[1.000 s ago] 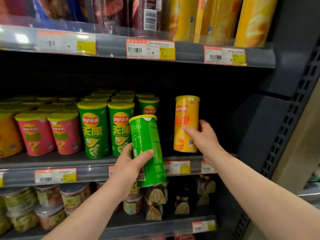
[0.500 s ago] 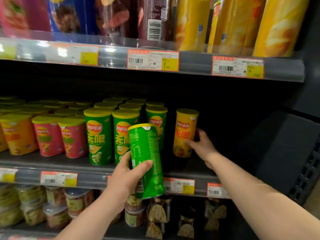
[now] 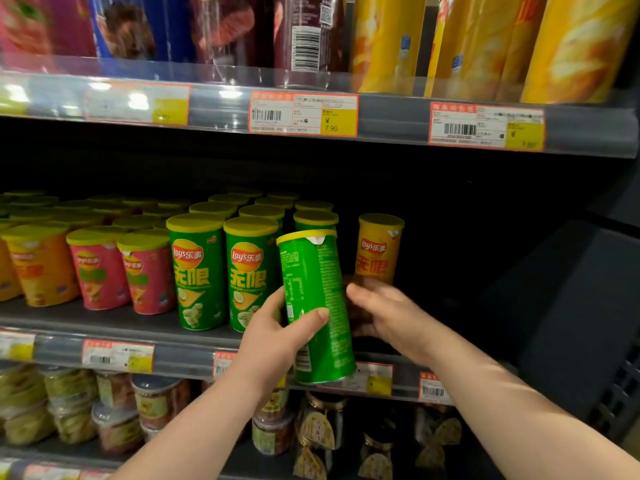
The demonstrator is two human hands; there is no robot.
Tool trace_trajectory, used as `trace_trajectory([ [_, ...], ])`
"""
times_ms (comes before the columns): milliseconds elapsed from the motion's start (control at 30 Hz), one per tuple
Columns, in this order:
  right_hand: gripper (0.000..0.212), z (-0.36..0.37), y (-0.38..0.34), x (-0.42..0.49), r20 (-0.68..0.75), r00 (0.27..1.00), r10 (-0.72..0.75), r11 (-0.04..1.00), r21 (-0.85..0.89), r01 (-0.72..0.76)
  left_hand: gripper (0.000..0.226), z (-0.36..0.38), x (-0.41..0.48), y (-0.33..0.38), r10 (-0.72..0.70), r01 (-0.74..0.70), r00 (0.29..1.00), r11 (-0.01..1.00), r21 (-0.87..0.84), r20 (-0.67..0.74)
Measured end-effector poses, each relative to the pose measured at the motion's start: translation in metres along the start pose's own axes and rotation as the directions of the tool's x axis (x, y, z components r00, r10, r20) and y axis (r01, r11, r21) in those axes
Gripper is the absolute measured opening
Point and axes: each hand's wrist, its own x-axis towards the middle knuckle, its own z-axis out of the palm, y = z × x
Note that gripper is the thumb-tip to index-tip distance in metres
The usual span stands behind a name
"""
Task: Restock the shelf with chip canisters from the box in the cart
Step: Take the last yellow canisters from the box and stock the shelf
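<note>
Left end of the middle shelf (image 3: pixel 104 323): orange canisters (image 3: pixel 41 268) at the front edge, then two pink canisters (image 3: pixel 98 271) just beside, all upright under yellow lids. Further right along the same front edge, two standing green canisters (image 3: pixel 195 275) side by side, logos outward, with rows of more yellow lids behind toward the back. Underneath, on the lower shelf, clear tubs (image 3: pixel 117 420) in stacks. Overhead, on the upper shelf's front rail, a price tag (image 3: pixel 303 114) marked 7.90, with tall canisters (image 3: pixel 388 39) above it, cut off by the top of the view.

Near the middle of the front edge, left hand (image 3: pixel 273 341) wrapped round the held green canister (image 3: pixel 317 271), thumb across its printed back, fingers curled behind. Canister off the shelf, slightly tilted, top leaning left, base hanging before the front rail, between the standing green pair and the yellow canister (image 3: pixel 379 251). Just right of it, right hand (image 3: pixel 388 313), blurred, fingers stretched leftward before the lower part of the yellow canister; impossible to tell whether gripping, touching or clear of it. Yellow canister upright and alone, set back from the front edge. Right end of the shelf dark.
</note>
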Motion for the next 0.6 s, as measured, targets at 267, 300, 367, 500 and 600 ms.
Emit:
trace_trajectory([
  [267, 0.063, 0.009, -0.001, 0.002, -0.043, 0.995, -0.086, 0.993, -0.083, 0.083, 0.082, -0.008, 0.002, -0.004, 0.147, -0.129, 0.989, 0.935, 0.329, -0.031],
  [300, 0.067, 0.011, 0.001, 0.005, -0.094, 0.991, -0.092, 0.991, -0.105, 0.082, 0.075, -0.012, 0.002, -0.008, 0.218, -0.174, 0.975, 0.859, 0.482, -0.037],
  [367, 0.061, 0.017, 0.005, 0.011, -0.207, 0.973, -0.099, 0.985, -0.161, 0.066, 0.055, -0.023, 0.001, -0.019, 0.339, -0.275, 0.939, 0.622, 0.733, 0.064],
  [500, 0.078, 0.032, 0.017, 0.028, -0.363, 0.928, -0.084, 0.925, -0.374, -0.063, 0.036, -0.041, 0.004, -0.048, 0.384, -0.407, 0.865, 0.159, 0.900, 0.323],
  [600, 0.082, 0.035, 0.017, 0.030, -0.345, 0.937, -0.061, 0.916, -0.393, -0.085, 0.032, -0.049, 0.005, -0.059, 0.385, -0.422, 0.853, 0.116, 0.899, 0.351],
])
